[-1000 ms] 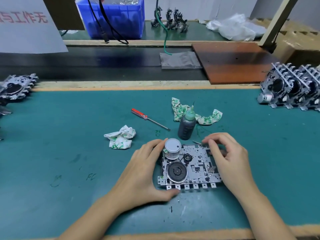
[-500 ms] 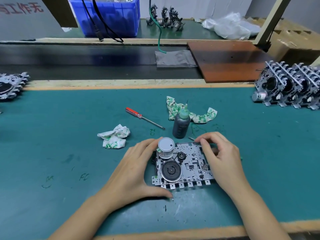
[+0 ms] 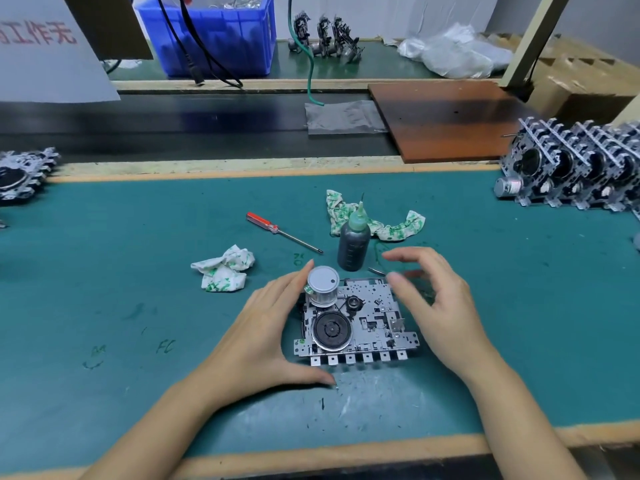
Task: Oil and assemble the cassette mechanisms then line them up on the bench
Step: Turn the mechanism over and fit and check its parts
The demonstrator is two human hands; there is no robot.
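Note:
A metal cassette mechanism point(image 3: 374, 317) lies flat on the green mat, with a silver motor point(image 3: 322, 282) and a black flywheel point(image 3: 331, 330) on its left half. My left hand point(image 3: 263, 334) cups its left side: straight fingers touch the motor and the thumb lies on the mat in front of the tabs. My right hand point(image 3: 443, 306) hovers over the back right corner with fingers spread and loosely bent, holding nothing. A dark oil bottle point(image 3: 353, 244) with a green nozzle stands just behind the mechanism. A small metal pin point(image 3: 376, 271) lies beside the bottle.
A red-handled screwdriver point(image 3: 273, 228) and two stained rags point(image 3: 225, 271) point(image 3: 381, 226) lie on the mat. Several upright mechanisms point(image 3: 571, 171) stand in a row at the far right; another mechanism point(image 3: 20, 174) lies at the far left. A conveyor belt point(image 3: 173, 126) and a blue bin point(image 3: 221, 36) are behind.
My right hand has lifted off the mechanism's back right corner and opened its fingers. My left hand stays against the left side.

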